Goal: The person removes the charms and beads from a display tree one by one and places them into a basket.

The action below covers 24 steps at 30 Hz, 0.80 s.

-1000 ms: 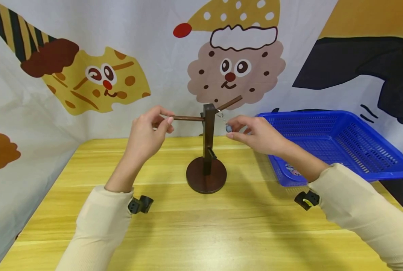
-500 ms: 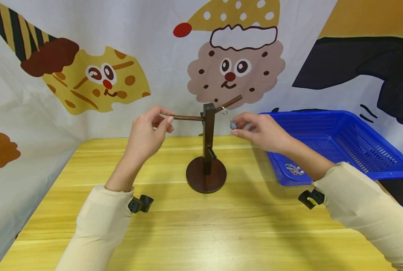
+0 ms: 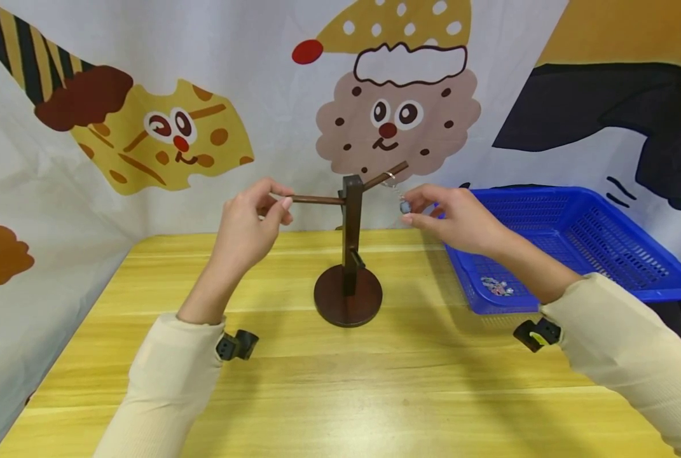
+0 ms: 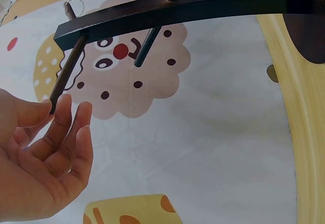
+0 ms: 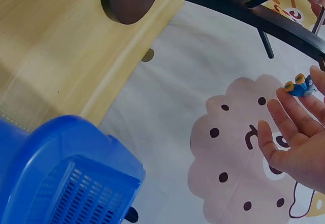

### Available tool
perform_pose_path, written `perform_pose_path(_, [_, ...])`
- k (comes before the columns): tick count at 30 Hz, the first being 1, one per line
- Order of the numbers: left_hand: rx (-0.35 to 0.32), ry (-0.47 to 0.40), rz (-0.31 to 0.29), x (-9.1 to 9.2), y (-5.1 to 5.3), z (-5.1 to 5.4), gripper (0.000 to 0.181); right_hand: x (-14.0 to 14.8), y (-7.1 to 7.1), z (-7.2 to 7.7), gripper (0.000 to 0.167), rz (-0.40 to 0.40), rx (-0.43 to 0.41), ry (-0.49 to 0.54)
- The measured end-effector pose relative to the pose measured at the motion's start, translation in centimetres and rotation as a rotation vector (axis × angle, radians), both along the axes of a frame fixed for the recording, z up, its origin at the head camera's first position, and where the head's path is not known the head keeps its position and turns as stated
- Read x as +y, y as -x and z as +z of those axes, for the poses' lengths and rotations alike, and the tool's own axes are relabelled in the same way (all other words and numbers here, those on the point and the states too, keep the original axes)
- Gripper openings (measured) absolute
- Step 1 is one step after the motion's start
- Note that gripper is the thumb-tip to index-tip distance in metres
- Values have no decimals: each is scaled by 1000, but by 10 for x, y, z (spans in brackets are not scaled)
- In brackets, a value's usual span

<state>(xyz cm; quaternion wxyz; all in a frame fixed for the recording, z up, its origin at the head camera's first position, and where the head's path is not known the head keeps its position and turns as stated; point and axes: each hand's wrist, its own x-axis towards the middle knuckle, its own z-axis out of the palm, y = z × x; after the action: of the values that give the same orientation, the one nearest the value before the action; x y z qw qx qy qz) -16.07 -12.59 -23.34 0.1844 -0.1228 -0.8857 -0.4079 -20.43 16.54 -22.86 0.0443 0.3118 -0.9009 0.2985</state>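
A dark wooden stand [image 3: 351,235] with a round base and several pegs stands upright on the table. My left hand [image 3: 254,222] pinches the tip of its upper left peg [image 3: 317,200] between thumb and fingers. My right hand [image 3: 457,219] pinches a keychain's small blue figure [image 3: 405,207]. The keychain's metal ring [image 3: 390,178] appears to loop round the upper right peg [image 3: 400,168], towards its outer end. In the left wrist view, the ring [image 4: 77,5] and chain show at the far peg. The right wrist view shows the blue figure [image 5: 302,86] at my right fingertips.
A blue plastic basket [image 3: 655,296] sits at the right, partly behind my right forearm. Small multicoloured pieces [image 3: 497,286] show in its near left corner. Behind the yellow wood-grain table [image 3: 329,381] hangs a white cloth [image 3: 283,127] with cartoon prints.
My right hand has moved right and slightly up with the keychain. Its ring has shifted from near the post outward along the upper right peg. My left hand stays on its peg.
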Motion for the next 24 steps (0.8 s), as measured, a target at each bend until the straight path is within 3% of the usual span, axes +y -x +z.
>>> perform_pose_path(24, [-5, -9, 0, 0, 0, 0, 14, 14, -2, 10, 29, -42, 25, -12])
